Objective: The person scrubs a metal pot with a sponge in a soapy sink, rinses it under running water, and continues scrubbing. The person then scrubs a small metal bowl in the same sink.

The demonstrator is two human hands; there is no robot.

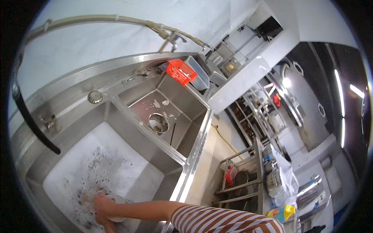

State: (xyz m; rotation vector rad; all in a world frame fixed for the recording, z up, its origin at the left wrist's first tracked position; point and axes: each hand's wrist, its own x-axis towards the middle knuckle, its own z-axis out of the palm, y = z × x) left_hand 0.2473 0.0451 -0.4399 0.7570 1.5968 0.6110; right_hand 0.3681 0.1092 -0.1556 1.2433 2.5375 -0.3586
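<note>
Both hands are low in a stainless steel sink basin (145,145), over grey-white soapy water (113,157) with foam. My right hand (103,204), its arm in a brown-and-white striped sleeve, is closed on a pale round dish (118,199) at the water's surface. Just below it, my left hand (102,220) is close to the same dish; its fingers are hidden by the dish and suds, so its grip does not show. The dish lies partly behind my right wrist and forearm.
The adjoining basin (180,116) has a drain strainer (158,123) with food scraps and a thin dark stick (173,134). A red plastic basket (180,72) and grey tub (198,72) stand at its far corner. A black hose (35,128) hangs over the left rim.
</note>
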